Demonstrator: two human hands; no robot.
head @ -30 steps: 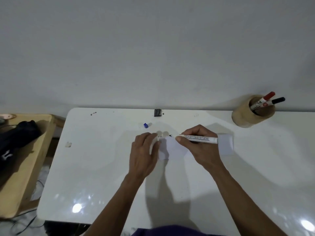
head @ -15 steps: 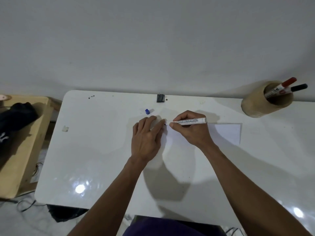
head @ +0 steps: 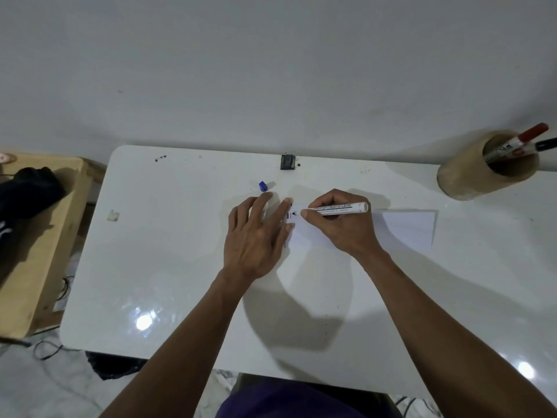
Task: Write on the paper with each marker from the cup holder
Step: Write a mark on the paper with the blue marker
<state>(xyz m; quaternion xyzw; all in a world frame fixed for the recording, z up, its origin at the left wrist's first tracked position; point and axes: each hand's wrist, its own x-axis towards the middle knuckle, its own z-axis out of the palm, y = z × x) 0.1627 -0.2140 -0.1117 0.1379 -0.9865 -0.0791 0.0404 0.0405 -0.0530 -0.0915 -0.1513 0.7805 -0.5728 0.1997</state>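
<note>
A white sheet of paper (head: pixel 404 229) lies on the white table (head: pixel 180 267). My right hand (head: pixel 340 227) grips a white marker (head: pixel 337 208) lying almost flat, its dark tip touching the paper's left end beside short red and dark marks. My left hand (head: pixel 256 236) rests flat with fingers spread, pressing the paper's left edge. A blue cap (head: pixel 263 186) lies on the table just beyond my left fingers. The wooden cup holder (head: pixel 479 173) stands at the far right and holds a red-capped marker (head: pixel 524 138) and a black-capped marker (head: pixel 545 144).
A small black block (head: pixel 287 162) sits at the table's far edge by the wall. A scrap of tape (head: pixel 113 216) sticks to the table at the left. A wooden bench (head: pixel 39 236) with a black cloth (head: pixel 28 191) stands left of the table.
The view has shifted as my head moved. My right hand with the marker stays at the paper's left end, and my left fingers have spread slightly on the paper's edge.
</note>
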